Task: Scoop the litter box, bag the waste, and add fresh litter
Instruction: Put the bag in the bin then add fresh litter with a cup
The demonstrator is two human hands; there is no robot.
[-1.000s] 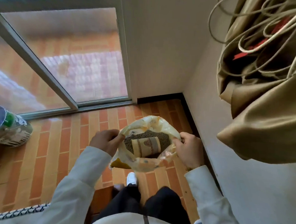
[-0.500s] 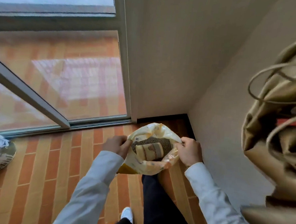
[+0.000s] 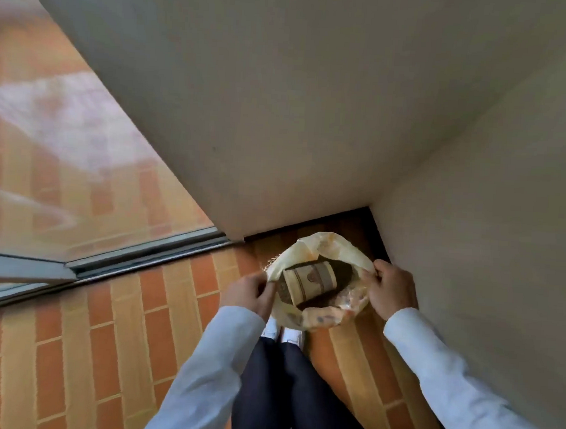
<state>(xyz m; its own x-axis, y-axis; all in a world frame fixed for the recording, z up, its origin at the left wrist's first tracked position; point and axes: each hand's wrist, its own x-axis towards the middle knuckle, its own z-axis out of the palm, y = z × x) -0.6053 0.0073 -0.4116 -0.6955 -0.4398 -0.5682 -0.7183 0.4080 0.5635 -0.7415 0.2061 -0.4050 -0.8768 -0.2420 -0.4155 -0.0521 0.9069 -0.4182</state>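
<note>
A pale yellow plastic bag (image 3: 322, 250) hangs open in front of my legs. My left hand (image 3: 248, 293) grips its left rim and my right hand (image 3: 390, 289) grips its right rim, holding the mouth wide. Inside lies dark granular litter (image 3: 346, 271) with a tan paper cup (image 3: 309, 279) on its side on top. No litter box and no scoop are in view.
I stand on an orange brick-pattern floor (image 3: 101, 352) in a corner. A beige wall (image 3: 249, 96) faces me and another wall (image 3: 492, 243) runs close on my right. A sliding glass door (image 3: 62, 167) with a metal track is at the left. My white shoes (image 3: 282, 332) show under the bag.
The view has swung right and tilted; the hanging brown bag with cords and the container at the left have left the frame. Both hands still hold the bag open.
</note>
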